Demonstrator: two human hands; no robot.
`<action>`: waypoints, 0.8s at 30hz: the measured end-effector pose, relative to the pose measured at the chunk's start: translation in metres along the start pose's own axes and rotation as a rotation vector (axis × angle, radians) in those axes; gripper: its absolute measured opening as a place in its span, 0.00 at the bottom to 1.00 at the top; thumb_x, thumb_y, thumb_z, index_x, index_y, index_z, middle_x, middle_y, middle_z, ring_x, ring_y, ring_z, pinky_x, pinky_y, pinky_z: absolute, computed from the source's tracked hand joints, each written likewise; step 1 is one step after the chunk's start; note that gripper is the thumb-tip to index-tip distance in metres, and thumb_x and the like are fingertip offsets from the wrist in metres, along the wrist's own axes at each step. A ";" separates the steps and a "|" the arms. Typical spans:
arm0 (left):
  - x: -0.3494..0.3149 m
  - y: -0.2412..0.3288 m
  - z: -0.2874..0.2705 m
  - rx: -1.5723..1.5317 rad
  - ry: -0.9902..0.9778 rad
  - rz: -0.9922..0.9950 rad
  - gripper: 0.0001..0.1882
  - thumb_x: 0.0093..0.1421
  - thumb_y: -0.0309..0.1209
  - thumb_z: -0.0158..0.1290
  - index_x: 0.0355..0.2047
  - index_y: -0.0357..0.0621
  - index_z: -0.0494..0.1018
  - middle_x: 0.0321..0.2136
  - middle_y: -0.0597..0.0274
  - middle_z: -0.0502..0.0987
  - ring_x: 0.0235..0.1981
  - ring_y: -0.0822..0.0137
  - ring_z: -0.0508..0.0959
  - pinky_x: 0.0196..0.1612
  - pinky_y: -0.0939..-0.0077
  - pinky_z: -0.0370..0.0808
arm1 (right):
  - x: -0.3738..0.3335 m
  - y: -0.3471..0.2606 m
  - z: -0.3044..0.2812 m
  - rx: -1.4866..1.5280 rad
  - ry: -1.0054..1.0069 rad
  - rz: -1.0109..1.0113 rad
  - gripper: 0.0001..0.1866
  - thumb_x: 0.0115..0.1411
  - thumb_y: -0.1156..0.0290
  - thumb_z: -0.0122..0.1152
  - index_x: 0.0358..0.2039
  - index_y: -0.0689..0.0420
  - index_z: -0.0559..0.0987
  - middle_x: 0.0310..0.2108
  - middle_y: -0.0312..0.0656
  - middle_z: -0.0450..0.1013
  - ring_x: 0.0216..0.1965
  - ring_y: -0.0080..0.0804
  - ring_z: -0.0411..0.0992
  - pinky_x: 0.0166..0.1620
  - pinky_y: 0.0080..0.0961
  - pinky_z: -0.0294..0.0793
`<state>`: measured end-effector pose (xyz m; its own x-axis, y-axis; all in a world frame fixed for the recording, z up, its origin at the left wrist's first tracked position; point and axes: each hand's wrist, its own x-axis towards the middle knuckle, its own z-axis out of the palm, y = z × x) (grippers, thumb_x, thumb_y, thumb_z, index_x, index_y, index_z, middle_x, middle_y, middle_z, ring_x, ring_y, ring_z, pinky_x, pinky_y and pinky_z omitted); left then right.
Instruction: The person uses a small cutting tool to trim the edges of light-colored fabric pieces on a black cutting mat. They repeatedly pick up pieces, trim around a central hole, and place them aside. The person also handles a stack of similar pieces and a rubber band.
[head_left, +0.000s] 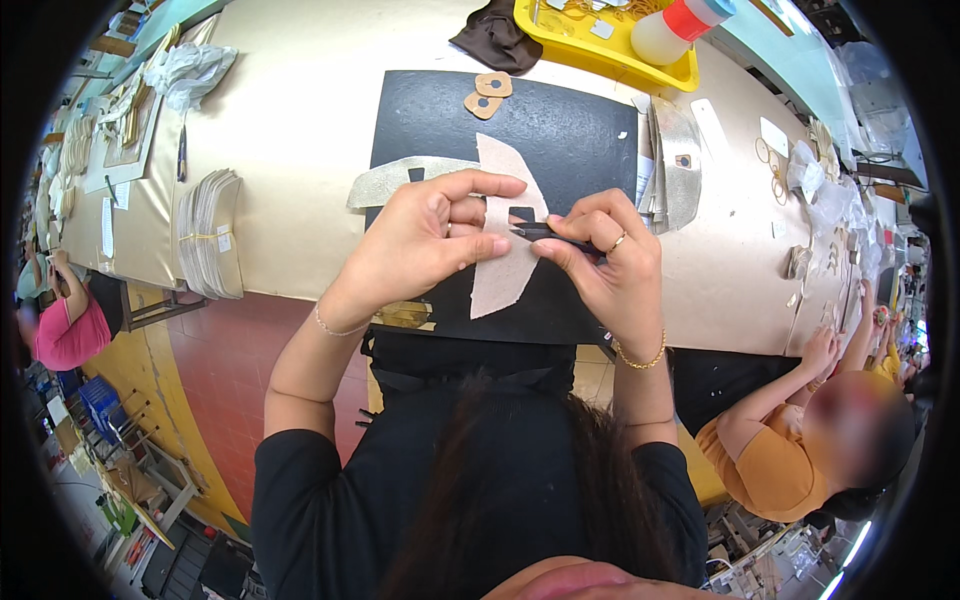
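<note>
My left hand point(440, 225) grips a pale beige cut piece point(505, 275) by its left side, thumb in front. It looks like fabric or leather, long with angled ends, and has a small square cut-out in the middle. My right hand point(612, 245) is closed on a slim black tool point(545, 232), whose tip is at the lower edge of the cut-out; I cannot tell its exact kind. Beneath my left hand lies a gold-toned piece point(385, 185) with a dark hole. The black mat point(560, 130) is under both hands. Two small tan patches point(482, 106) with holes lie near its far edge.
A yellow tray point(570, 50) with a red-banded bottle point(665, 35) stands at the far side, beside a dark brown pouch point(497, 40). Stacked pieces point(680, 165) lie right of the mat, a tied bundle point(208, 235) left. A person in an orange top point(770, 450) sits at right.
</note>
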<state>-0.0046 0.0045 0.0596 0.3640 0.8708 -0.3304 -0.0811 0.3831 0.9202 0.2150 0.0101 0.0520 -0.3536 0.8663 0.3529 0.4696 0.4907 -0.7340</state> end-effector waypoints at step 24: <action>0.004 0.002 0.004 0.017 0.010 0.023 0.24 0.59 0.17 0.57 0.57 0.34 0.70 0.28 0.70 0.75 0.28 0.84 0.71 0.31 0.88 0.69 | -0.004 0.005 0.002 0.057 0.145 0.060 0.11 0.49 0.76 0.75 0.31 0.62 0.81 0.31 0.39 0.73 0.29 0.25 0.72 0.30 0.21 0.71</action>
<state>0.0005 0.0071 0.0613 0.3534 0.8822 -0.3113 -0.0730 0.3577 0.9310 0.2175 0.0088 0.0455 -0.2042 0.9004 0.3842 0.4383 0.4350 -0.7865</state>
